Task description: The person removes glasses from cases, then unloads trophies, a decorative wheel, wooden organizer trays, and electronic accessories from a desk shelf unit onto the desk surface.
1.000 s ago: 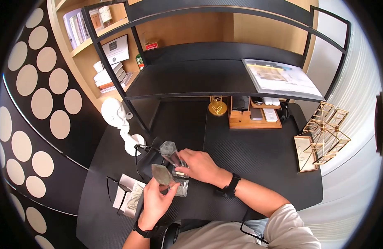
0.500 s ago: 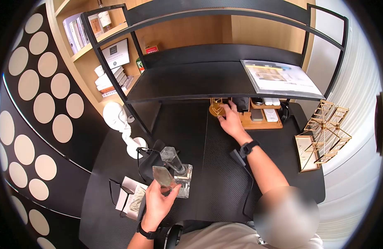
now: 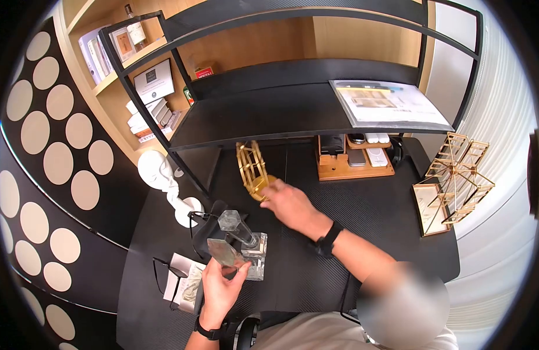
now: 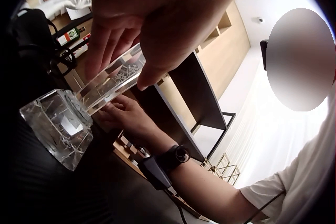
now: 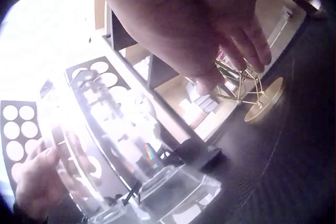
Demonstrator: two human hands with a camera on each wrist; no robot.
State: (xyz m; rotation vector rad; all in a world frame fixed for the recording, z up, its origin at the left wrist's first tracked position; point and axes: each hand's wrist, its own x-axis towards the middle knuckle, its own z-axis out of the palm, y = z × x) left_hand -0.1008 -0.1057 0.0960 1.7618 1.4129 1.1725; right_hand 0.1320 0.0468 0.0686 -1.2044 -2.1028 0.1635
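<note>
In the head view my left hand (image 3: 221,286) holds a clear crystal trophy (image 3: 224,252) with a slanted top, low over the black desk. The left wrist view shows thumb and fingers around its faceted column (image 4: 111,85), above a chunky clear base (image 4: 60,127). Right behind it stands a second crystal trophy (image 3: 240,230) with a hexagonal top and square base. Farther back, my right hand (image 3: 296,210) grips a gold wire-frame ornament (image 3: 253,166), which leans to the left. In the right wrist view the fingers are at its frame, near the round gold base (image 5: 265,100).
A white sculpted head (image 3: 156,169) and a white box (image 3: 185,280) with dark straps are on the left. A wooden organizer (image 3: 339,170) stands under the black shelf (image 3: 252,108). On the right is a gold wheel-shaped ornament (image 3: 453,186).
My right hand left the crystal trophies, reached back to the gold ornament beside the organizer, and has brought it left and nearer. My left hand keeps hold of its trophy in about the same place.
</note>
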